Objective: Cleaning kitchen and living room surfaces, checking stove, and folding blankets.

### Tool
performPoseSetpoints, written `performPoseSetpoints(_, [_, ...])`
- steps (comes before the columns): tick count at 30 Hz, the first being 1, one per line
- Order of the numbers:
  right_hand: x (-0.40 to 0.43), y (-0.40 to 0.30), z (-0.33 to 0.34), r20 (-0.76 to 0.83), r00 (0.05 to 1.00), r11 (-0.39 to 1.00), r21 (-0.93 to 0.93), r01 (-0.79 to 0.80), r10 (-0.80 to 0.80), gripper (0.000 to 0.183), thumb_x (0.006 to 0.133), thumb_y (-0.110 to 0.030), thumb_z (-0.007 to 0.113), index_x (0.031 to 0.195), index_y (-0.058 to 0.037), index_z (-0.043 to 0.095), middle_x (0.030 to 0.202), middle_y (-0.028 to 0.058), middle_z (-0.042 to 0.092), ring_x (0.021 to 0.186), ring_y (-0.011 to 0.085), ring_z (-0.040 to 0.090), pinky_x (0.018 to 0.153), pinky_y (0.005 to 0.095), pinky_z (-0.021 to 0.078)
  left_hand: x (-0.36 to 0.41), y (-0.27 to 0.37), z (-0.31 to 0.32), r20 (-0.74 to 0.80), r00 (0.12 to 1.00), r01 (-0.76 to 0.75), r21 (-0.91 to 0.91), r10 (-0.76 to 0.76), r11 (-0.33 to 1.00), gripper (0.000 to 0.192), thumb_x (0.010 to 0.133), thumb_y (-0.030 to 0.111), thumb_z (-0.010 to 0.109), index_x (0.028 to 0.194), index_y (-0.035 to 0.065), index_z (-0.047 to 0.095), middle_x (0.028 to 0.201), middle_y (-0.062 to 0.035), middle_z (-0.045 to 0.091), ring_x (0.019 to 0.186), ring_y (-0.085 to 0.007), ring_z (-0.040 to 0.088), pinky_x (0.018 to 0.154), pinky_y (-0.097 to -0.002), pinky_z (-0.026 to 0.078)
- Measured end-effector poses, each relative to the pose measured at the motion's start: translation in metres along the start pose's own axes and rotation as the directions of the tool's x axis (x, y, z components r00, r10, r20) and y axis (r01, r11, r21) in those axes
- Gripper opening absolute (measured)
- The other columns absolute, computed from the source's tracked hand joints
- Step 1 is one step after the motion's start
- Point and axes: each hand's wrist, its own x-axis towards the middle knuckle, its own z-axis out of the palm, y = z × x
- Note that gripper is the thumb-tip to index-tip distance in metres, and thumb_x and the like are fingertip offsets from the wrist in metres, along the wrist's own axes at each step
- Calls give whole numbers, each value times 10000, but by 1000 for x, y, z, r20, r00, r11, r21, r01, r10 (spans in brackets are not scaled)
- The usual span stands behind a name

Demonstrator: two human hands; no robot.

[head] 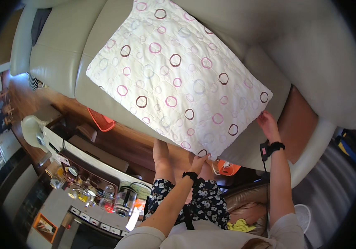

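Observation:
A white quilted blanket (pixel 178 71) printed with pink, brown and pale grey rings spreads over the seat of a grey-beige leather sofa (pixel 55 46). It appears folded and lies aslant, its near end toward me. My left hand (pixel 201 162) pinches the near corner, over the sofa's front edge. With thumb and fingers, my right hand (pixel 268 123) grips the same short end close to its right corner. The blanket's surface is slightly puckered, and its far end runs past the top of the view. A dark band sits on each of my wrists.
On my left, a low table (pixel 81 152) carries a tray of glasses and a glass kettle (pixel 125 200). A red plastic basket (pixel 103 119) is on the wooden floor. Behind me are a brown leather seat (pixel 246 197) with a yellow cloth (pixel 241 225) and a white fan (pixel 302 218).

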Motion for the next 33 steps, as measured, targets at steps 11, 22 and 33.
performPoseSetpoints(11, [12, -8, 77, -135, 958, 965, 105, -240, 253, 680, 788, -517, 585, 1311, -130, 389, 1337, 57, 409, 1199, 276, 394, 1010, 491, 269, -6, 26, 0, 306, 929, 266, -155, -210, 951, 307, 838, 147, 605, 1127, 63, 543, 1029, -40, 597, 950, -168, 572, 783, -317, 472])
performPoseSetpoints(22, [-67, -86, 120, -256, 964, 978, -205, 25, -78, 472, 856, -254, 563, 1247, -17, 449, 1226, 85, 523, 1080, 224, 525, 930, 340, 415, -89, 90, 6, 432, 863, 415, -310, -262, 856, 411, 831, 264, 629, 1143, 16, 528, 1082, -56, 580, 987, -172, 550, 852, -273, 440])
performPoseSetpoints(33, [-7, -198, 500, 250, 786, 270, -845, 462, -565, 394, 725, -296, 698, 883, 53, 605, 762, 93, 638, 613, 126, 583, 535, 267, 458, -118, 368, -176, 598, 798, 421, -641, 74, 641, 419, 905, 402, 397, 1104, 58, 530, 1004, -96, 580, 894, -199, 573, 688, -361, 504])
